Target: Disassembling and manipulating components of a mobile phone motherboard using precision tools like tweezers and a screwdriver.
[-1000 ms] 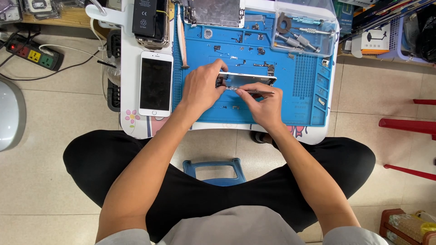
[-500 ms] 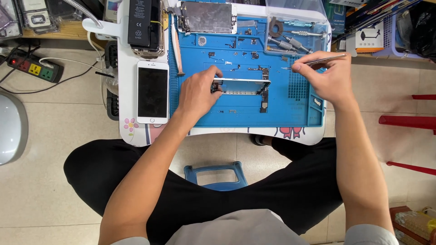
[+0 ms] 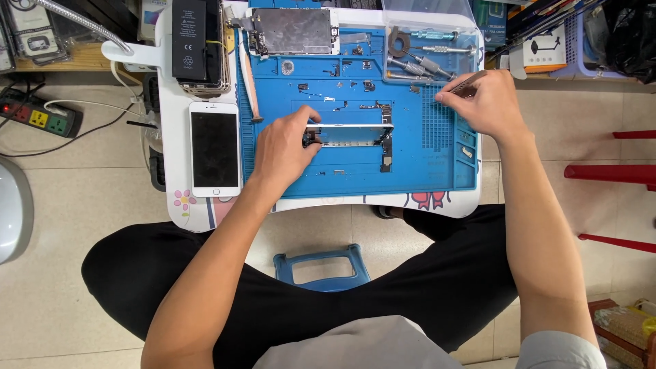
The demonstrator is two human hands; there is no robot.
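Tiled floor, small white desk (image 3: 174, 205) with a blue repair mat (image 3: 410, 174) on top; person sits at it, looking straight down. Left hand (image 3: 283, 147) is curled around the left end of a stripped phone frame (image 3: 352, 134) at mat centre, fingers closed on its edge, pinning it flat. Right hand (image 3: 482, 102) sits at the far right of the mat, fingers pinched shut on thin tweezers (image 3: 466, 83), tips pointing left, near the clear tool tray (image 3: 430, 41) holding screwdrivers (image 3: 424, 67). Whether the tweezer tips carry a screw: cannot tell, too small. Small screws and brackets (image 3: 342, 68) are scattered on the far half of the mat. Metal-backed screen panel (image 3: 294, 31) lies at far centre. Whole white phone (image 3: 214, 149) lies face up left of the mat, black battery (image 3: 189, 39) beyond it.

To do this well, judging from the layout: keep the frame pressed flat with the left hand so it won't skate, keep tweezer grip light but steady, and set tiny parts down in separate spots on the mat so they don't mix.
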